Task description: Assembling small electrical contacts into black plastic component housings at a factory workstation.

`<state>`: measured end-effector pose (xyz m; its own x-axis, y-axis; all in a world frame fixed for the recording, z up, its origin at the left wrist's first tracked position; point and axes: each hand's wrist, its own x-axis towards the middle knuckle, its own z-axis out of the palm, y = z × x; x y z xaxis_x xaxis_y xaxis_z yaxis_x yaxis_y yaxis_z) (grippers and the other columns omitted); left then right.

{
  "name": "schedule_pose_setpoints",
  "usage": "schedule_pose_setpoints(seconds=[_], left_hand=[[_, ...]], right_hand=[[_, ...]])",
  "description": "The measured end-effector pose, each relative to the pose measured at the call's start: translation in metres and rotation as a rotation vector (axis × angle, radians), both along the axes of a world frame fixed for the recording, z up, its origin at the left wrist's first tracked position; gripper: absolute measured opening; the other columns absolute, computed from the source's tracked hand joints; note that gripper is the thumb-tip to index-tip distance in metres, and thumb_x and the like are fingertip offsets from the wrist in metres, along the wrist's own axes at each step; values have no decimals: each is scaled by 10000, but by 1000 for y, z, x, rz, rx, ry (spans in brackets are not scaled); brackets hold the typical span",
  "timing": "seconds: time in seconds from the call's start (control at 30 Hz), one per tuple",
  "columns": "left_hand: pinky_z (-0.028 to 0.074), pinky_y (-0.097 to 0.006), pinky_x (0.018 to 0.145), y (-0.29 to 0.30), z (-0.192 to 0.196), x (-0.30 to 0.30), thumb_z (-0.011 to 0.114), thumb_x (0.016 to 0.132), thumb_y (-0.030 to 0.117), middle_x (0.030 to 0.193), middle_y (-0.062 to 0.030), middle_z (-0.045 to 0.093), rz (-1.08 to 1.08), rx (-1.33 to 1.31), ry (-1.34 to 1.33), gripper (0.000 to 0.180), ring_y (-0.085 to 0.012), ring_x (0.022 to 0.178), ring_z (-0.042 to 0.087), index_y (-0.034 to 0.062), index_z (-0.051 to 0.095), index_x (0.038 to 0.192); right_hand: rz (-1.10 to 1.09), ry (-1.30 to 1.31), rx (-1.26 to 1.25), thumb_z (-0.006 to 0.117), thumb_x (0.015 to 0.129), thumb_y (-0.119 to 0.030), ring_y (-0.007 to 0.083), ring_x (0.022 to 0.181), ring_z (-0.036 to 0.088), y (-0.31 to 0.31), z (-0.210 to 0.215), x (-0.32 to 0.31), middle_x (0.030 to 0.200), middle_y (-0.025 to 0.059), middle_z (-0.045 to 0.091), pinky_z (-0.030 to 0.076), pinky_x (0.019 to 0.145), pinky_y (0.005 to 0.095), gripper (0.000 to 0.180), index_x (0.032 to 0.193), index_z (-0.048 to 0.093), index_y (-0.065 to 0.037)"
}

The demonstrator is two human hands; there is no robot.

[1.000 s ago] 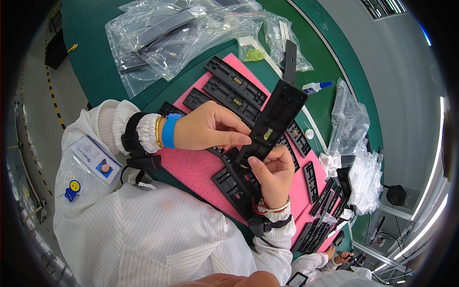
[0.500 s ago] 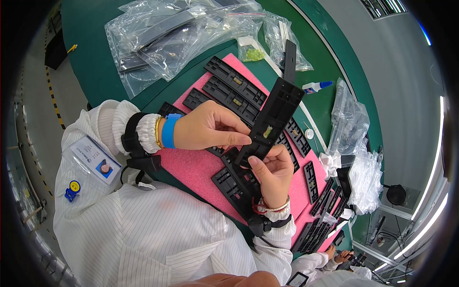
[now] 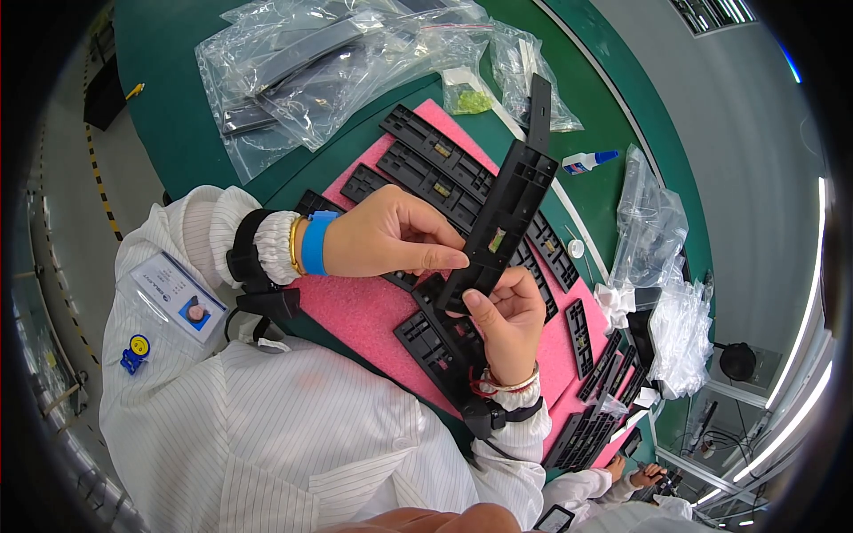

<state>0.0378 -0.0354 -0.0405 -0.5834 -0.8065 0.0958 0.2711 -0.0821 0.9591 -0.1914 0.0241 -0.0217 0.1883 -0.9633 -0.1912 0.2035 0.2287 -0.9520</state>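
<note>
Between my two hands is a long black plastic part (image 3: 509, 209), tilted up, with a small yellow-green vial-like insert in its recess. My left hand (image 3: 391, 233) pinches its left edge between thumb and forefinger. Lower down, my right hand (image 3: 508, 322) grips the near end, thumb on top and fingers behind, mostly hidden. Under the hands lies a pink foam sheet (image 3: 342, 324) bearing several similar black parts (image 3: 434, 147). Two more black parts (image 3: 426, 348) rest just below my hands, partly covered by my right wrist.
Clear plastic bags (image 3: 293, 80) with black pieces lie at the far left of the green table (image 3: 164, 115). A small bag of green bits (image 3: 471, 100), a blue-capped bottle (image 3: 588, 162) and a round white cup (image 3: 575, 249) stand beyond. Another person's hand (image 3: 647, 475) shows at lower right.
The black part in my hands has turned slightly, its far end shifting a little left. Both hands stay almost in place. The other person's hands have moved slightly.
</note>
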Motion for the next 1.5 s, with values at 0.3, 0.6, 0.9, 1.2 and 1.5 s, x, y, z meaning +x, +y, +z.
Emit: schedule_pose_setpoints(seconds=[0.3, 0.6, 0.9, 1.2, 1.5], left_hand=[[454, -212, 553, -1, 2, 1, 748, 944, 143, 756, -24, 680, -10, -2, -11, 182, -52, 638, 602, -37, 742, 968], [460, -210, 560, -2, 0, 1, 745, 945, 135, 778, -23, 685, -12, -21, -18, 180, -49, 650, 603, -39, 742, 987], [464, -210, 568, -1, 5, 0, 729, 957, 156, 771, 1, 676, -12, 89, -10, 192, -40, 650, 592, -22, 749, 1027], [533, -222, 674, 6, -4, 2, 721, 952, 115, 928, -61, 735, -477, -129, -84, 160, -74, 806, 669, -7, 749, 1050], [542, -238, 666, 8, -12, -2, 723, 948, 128, 923, -75, 734, -580, -193, -69, 166, -100, 789, 678, -5, 749, 1043]], right_hand=[[30, -70, 10, 718, 909, 44, 176, 864, 713, -1, 1, -1, 1001, 149, 704, 629, 750, 324, 223, 1032, 533, 26], [44, -90, 22, 714, 913, 41, 190, 890, 716, -1, 5, 2, 1013, 152, 704, 644, 765, 344, 226, 1042, 530, 30], [-19, 99, -2, 703, 937, 6, 153, 751, 709, -6, 7, -9, 951, 114, 720, 577, 613, 253, 197, 1103, 606, 46], [-294, 344, -150, 660, 989, -102, 99, 659, 643, -81, 17, -44, 880, 45, 667, 567, 624, 238, 310, 1251, 597, 52], [-240, 304, -84, 661, 962, -37, 219, 785, 714, -190, -26, -36, 941, 128, 675, 647, 746, 342, 355, 1270, 541, 93]])
